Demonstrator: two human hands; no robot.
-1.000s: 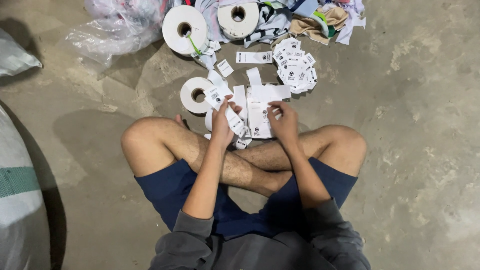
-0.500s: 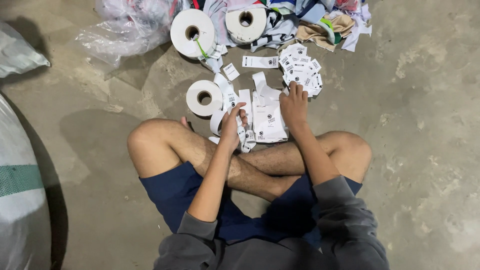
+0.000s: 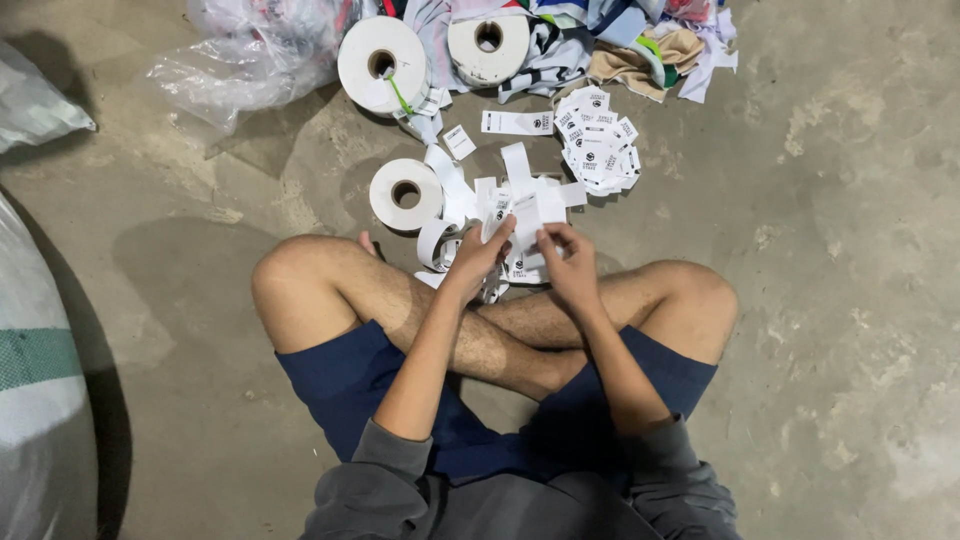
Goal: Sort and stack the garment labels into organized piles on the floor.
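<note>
I sit cross-legged on a concrete floor. My left hand (image 3: 478, 262) and my right hand (image 3: 569, 258) are close together above my shins, both pinching a white printed label strip (image 3: 527, 212) that trails from a small white roll (image 3: 405, 194) on the floor at left. More loose strip and cut labels lie under my hands. A pile of cut white labels (image 3: 598, 138) lies just beyond, to the right.
Two larger white rolls (image 3: 381, 63) (image 3: 488, 45) stand at the top, beside a crumpled clear plastic bag (image 3: 245, 55) and a heap of coloured cloth (image 3: 620, 35). A single label (image 3: 517, 122) lies flat. A white woven sack (image 3: 40, 400) fills the left edge.
My right hand came back from the labels on the floor toward my left hand. Both hands now hold the strip together, raised slightly above my legs.
</note>
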